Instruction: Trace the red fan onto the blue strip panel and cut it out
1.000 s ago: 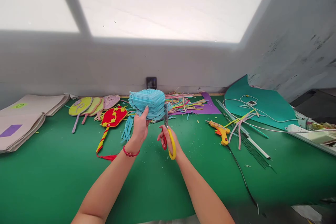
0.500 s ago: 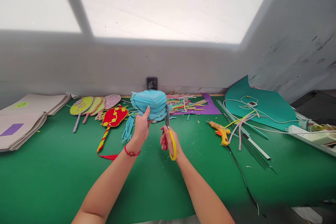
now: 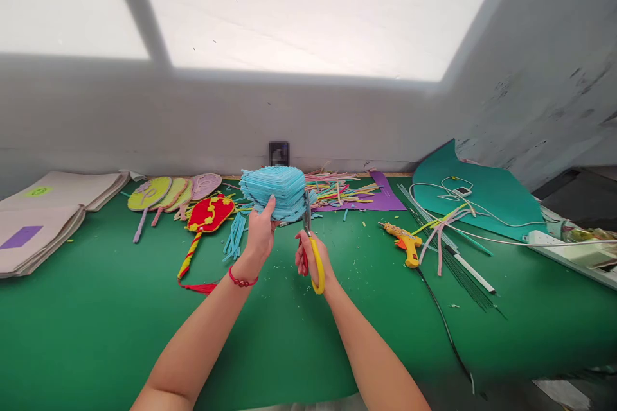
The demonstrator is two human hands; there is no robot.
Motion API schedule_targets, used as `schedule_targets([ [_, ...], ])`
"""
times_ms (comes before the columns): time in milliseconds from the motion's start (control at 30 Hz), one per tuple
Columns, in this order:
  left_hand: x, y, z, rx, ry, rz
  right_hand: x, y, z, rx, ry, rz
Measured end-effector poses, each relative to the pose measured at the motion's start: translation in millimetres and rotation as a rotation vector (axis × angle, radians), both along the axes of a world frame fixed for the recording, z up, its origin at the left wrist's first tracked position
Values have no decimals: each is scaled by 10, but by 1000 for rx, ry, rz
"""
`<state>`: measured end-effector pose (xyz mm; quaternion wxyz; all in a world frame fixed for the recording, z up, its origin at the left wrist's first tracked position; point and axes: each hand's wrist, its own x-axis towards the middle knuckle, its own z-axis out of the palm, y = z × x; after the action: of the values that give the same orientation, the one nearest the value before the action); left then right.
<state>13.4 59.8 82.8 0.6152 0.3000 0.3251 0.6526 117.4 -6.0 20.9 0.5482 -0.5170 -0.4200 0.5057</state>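
A light blue panel of pipe cleaners laid in nested angles (image 3: 274,187) is raised over the table, its lower edge gripped by my left hand (image 3: 260,231) with the thumb on top. My right hand (image 3: 313,260) is closed around the scissors (image 3: 318,264), which have yellow and red handles. Their blades point away from me and lie along the panel's right edge. Whether the blades are fully together is too small to tell. Beside my left hand lie loose blue pipe cleaners (image 3: 234,237). Small clippings are scattered on the green table (image 3: 289,334) below.
To the left lie a red and yellow fan (image 3: 211,213), several pastel fans (image 3: 150,194) and large paper sheets (image 3: 38,237). Coloured pipe cleaners (image 3: 347,191) lie behind my hands. A glue gun (image 3: 405,244), white cables and a power strip (image 3: 554,245) are on the right.
Almost nothing differs. Both hands, the blue panel and the scissors keep nearly the same place, with only a very slight shift of the right hand.
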Motion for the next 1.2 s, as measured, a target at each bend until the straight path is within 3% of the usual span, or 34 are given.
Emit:
schedule_targets([
  [267,-6,-3,4,10,8,-5,-7,-13,37,-23,-41,-61],
  [767,-35,-1,12,15,17,-9,5,6,29,-62,-48,-49],
  [1200,-48,28,23,-16,35,12,51,27,-23,65,-81,30],
])
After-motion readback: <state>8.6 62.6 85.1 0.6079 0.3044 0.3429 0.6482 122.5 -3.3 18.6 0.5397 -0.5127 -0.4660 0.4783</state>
